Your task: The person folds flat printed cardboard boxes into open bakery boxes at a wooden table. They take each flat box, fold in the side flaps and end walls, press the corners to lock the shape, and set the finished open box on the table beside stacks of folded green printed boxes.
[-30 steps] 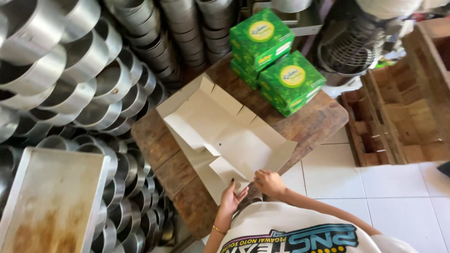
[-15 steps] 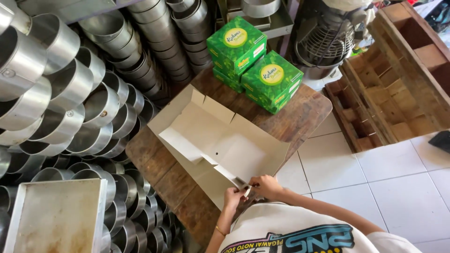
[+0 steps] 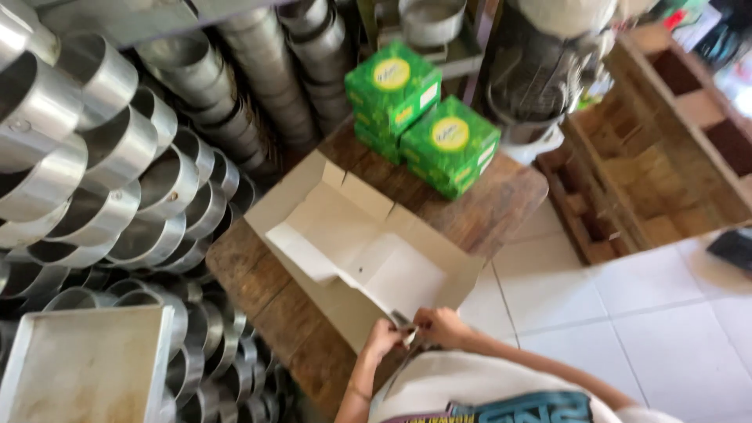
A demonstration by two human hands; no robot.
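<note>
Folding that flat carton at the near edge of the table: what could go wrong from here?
The left hand and right hand pinch one corner of the cardboard box, which overhangs the wooden table; it may slip off or crease crookedly. Its far flap lies close to the stacked green boxes and could nudge them.

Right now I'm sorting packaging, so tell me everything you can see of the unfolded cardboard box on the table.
The cardboard box is pale, whitish inside with brownish edges, opened out almost flat, its side flaps partly raised. It lies slantwise on the worn wooden table, in front of two stacks of green boxes and apart from them. The left hand and right hand pinch its near corner flap together.
</note>
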